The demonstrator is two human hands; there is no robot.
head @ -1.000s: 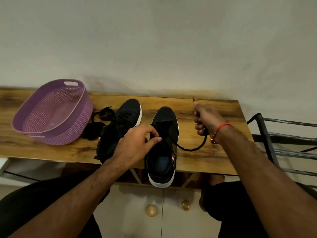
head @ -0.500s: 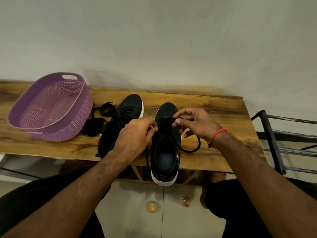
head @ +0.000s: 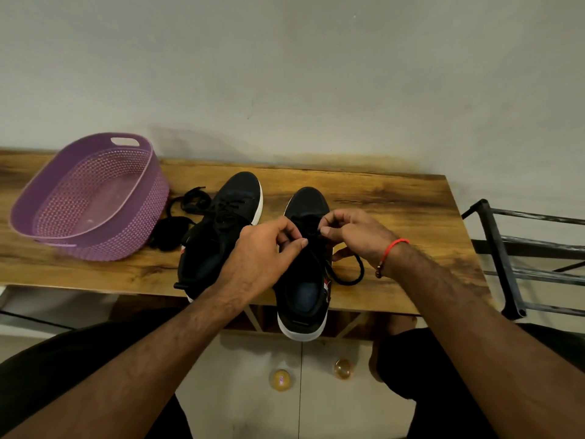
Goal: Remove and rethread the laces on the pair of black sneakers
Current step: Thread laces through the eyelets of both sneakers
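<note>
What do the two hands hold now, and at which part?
Both the left hand and right hand pinch the black lace over the right sneaker's eyelets; its loose loop lies beside.

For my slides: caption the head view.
Both hands, left hand and right hand, pinch the lace over the right sneaker.

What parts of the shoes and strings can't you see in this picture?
All from the head view:
- The eyelets of the right sneaker: covered by the left hand and right hand.
- Which hole the lace goes through: hidden by fingers, black on black.
- The left sneaker: its near end is hidden behind the left forearm.
- The dark pile beside the purple basket: too dark to tell.
</note>
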